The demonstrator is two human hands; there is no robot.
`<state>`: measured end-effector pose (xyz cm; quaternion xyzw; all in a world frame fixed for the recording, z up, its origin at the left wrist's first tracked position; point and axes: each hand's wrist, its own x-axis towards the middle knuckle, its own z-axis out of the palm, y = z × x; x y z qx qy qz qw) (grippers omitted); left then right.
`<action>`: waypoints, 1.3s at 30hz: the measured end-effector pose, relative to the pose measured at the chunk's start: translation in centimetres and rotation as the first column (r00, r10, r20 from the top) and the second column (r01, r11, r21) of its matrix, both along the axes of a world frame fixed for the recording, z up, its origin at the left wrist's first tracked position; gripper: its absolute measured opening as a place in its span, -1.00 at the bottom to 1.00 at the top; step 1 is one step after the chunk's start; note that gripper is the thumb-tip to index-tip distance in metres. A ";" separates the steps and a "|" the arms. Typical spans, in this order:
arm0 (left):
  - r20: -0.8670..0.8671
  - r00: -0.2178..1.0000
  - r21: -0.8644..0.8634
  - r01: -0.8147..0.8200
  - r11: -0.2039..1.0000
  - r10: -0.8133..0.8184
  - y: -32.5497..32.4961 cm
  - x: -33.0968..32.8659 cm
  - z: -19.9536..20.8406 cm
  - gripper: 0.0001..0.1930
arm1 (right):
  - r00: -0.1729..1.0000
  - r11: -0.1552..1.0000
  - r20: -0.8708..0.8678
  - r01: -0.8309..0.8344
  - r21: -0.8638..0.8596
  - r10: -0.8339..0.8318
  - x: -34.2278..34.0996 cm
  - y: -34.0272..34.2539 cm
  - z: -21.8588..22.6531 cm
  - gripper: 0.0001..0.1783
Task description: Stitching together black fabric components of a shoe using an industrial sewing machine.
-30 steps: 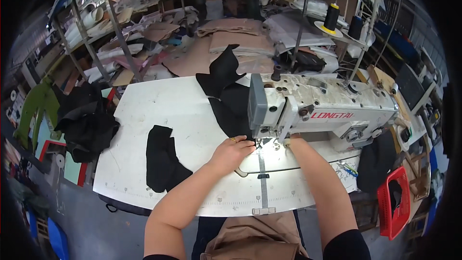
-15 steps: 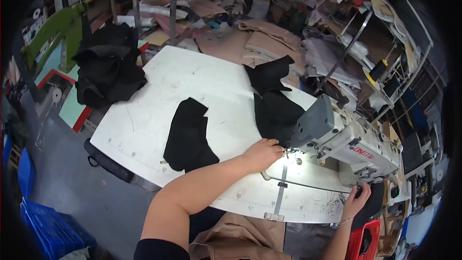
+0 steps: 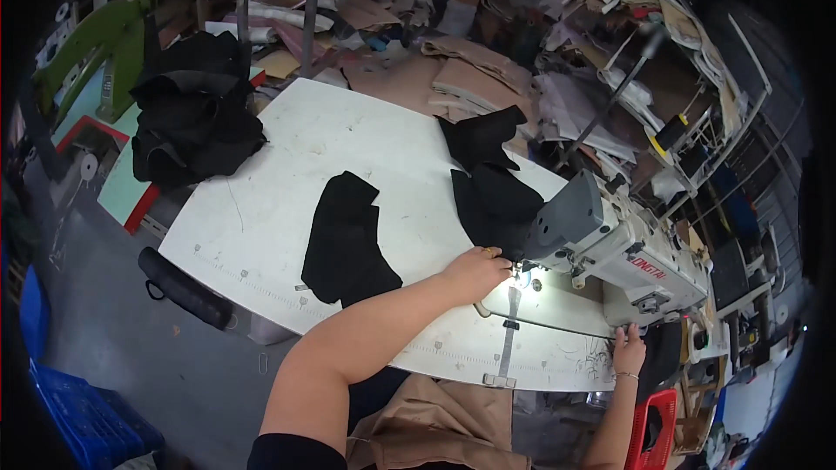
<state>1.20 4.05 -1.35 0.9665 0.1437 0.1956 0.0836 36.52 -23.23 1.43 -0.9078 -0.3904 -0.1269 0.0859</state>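
Note:
My left hand [image 3: 477, 272] reaches across the white table to the lit needle area of the sewing machine [image 3: 640, 252]. Its closed fingers are on the near edge of a black fabric piece [image 3: 496, 204], part of which is hidden behind the machine head. Another black fabric piece [image 3: 481, 137] touches it at the far side. To the left of my forearm lies a curved black fabric piece [image 3: 344, 239], its lower end covered by my arm. My right hand [image 3: 629, 352] rests at the table's right edge beside the machine's base, fingers stretched upward, nothing seen in them.
A heap of black fabric [image 3: 196, 113] sits at the table's far left corner. Beyond the white table [image 3: 322, 130] are piles of brown and white sheets [image 3: 488, 78]. A red basket [image 3: 655, 426] stands low at right, a blue crate [image 3: 91, 418] on the floor at left.
My right hand has shifted slightly at the machine's base, its fingers now closer together. The left hand stays by the needle. The whole view has shifted slightly.

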 end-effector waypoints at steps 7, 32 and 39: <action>0.080 0.997 0.032 0.007 0.999 -0.009 1.0 -0.7 -0.2 -0.66 | 0.956 0.875 0.168 -0.287 0.390 0.239 -8.6 -0.5 -0.4 -0.48; 0.093 0.953 -0.341 -0.243 0.908 0.289 -4.0 -3.1 0.3 -0.60 | 0.981 0.948 -0.196 0.063 0.311 -0.001 4.1 -9.6 0.1 -0.47; 0.337 0.941 -0.279 0.116 0.953 -0.016 -20.3 -2.0 1.9 -0.75 | 0.973 0.915 -0.190 0.189 0.355 -0.128 5.0 -9.0 0.1 -0.39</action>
